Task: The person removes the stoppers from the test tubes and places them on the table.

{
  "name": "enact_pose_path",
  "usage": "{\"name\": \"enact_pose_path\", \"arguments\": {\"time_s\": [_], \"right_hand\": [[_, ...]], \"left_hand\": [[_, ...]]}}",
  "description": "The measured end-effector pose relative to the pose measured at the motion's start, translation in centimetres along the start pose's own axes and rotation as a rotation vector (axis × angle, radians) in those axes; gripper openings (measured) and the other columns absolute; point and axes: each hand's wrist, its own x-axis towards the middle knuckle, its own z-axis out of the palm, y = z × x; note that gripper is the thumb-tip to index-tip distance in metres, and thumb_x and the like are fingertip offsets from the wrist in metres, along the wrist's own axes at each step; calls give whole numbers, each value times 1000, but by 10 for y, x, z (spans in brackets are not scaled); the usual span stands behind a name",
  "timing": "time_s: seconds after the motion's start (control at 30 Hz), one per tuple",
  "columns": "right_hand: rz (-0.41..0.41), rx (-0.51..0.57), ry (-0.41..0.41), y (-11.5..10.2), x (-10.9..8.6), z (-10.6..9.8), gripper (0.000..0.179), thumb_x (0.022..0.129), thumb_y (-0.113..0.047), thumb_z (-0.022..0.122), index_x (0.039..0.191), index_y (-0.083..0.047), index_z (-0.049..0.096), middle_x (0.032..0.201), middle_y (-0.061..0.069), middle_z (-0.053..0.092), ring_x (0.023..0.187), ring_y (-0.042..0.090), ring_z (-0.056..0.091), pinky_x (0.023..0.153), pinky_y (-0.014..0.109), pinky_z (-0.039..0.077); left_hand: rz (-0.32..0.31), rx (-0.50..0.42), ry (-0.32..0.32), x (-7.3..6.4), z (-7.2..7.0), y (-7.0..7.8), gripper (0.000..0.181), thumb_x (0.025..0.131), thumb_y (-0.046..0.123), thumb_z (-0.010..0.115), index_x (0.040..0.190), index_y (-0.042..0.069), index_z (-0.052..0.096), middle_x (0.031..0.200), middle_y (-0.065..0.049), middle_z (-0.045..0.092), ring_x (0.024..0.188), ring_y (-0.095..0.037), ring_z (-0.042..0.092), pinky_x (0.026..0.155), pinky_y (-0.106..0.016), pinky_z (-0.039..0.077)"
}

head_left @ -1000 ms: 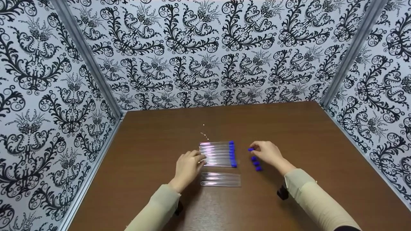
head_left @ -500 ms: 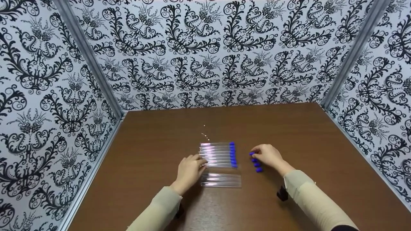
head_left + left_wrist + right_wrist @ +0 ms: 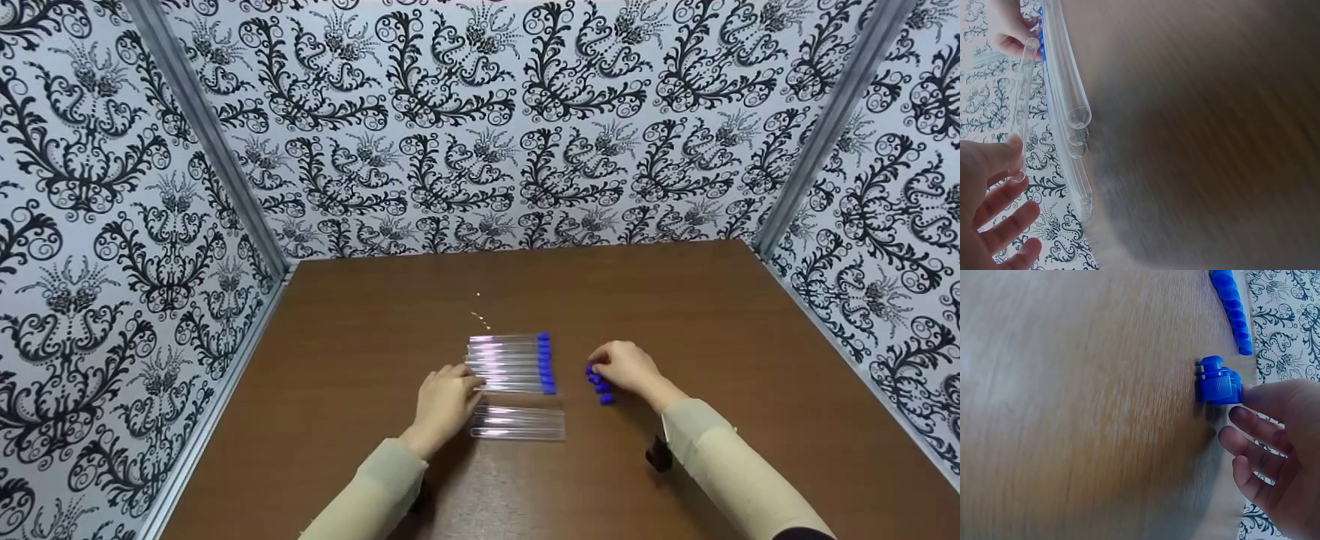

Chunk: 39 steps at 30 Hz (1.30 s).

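My left hand (image 3: 442, 405) pinches a clear test tube (image 3: 1023, 101) between thumb and forefinger; its other fingers are spread in the left wrist view. In the head view that tube is hard to make out. Beside the hand lies a row of test tubes with blue caps (image 3: 544, 364), and nearer to me several uncapped tubes (image 3: 521, 424). My right hand (image 3: 630, 366) pinches a blue cap (image 3: 589, 369) at the far end of a short line of loose caps (image 3: 603, 388). In the right wrist view, a ribbed cap (image 3: 1216, 387) partly hides the held one.
All of this lies on a brown wooden table (image 3: 360, 315). Small bright specks (image 3: 481, 319) show beyond the tubes. Patterned walls (image 3: 480, 127) with grey metal corner posts (image 3: 202, 127) enclose the table at the back and sides.
My right hand has come toward me with the blue cap, up to the loose caps, closing the gap between them. My left hand has shifted slightly toward me.
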Motion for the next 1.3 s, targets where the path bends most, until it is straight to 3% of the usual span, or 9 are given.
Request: {"name": "enact_pose_path", "arguments": {"time_s": [0.17, 0.33, 0.57, 0.73, 0.97, 1.3], "right_hand": [[12, 13, -5, 0, -2, -1, 13, 91, -16, 64, 98, -14, 76, 85, -4, 70, 76, 15, 65, 84, 47, 50], [-7, 0, 10, 1, -3, -1, 15, 91, -21, 66, 99, -14, 75, 90, -2, 71, 83, 19, 67, 83, 47, 50], [-48, -25, -15, 0, -4, -4, 34, 80, -32, 77, 105, -11, 73, 96, -1, 71, 90, 23, 66, 81, 45, 51], [-48, -46, -21, 0, -4, -5, 40, 75, -31, 81, 108, -10, 73, 101, 1, 71, 95, 25, 66, 84, 46, 50], [-66, -69, -23, 2, -3, -5, 33, 76, -27, 80, 104, -11, 75, 99, 1, 70, 94, 25, 65, 83, 47, 50], [-54, -66, -30, 3, -4, -5, 30, 81, -24, 75, 107, -10, 74, 100, 2, 69, 94, 25, 65, 84, 48, 50]], "left_hand": [[5, 2, 0, -1, 2, 0, 13, 78, 25, 78, 90, 21, 77, 89, 6, 66, 82, -18, 60, 68, -40, 48], [5, 0, -7, -3, 6, -1, 14, 79, 25, 78, 92, 21, 76, 91, 4, 66, 83, -19, 60, 70, -42, 49], [-18, 9, -33, -4, 8, -2, 23, 79, 28, 78, 99, 19, 74, 96, 2, 69, 86, -21, 63, 76, -46, 51], [-38, 0, -75, -3, 6, -1, 19, 79, 26, 79, 94, 18, 72, 97, 2, 70, 87, -21, 64, 81, -52, 50], [-35, 33, -63, -4, 11, -3, 16, 78, 25, 78, 90, 17, 72, 92, 1, 70, 82, -21, 62, 71, -43, 50], [-44, 33, -100, -4, 17, -3, 12, 80, 20, 75, 89, 14, 74, 86, 0, 70, 78, -23, 61, 69, -44, 50]]}}
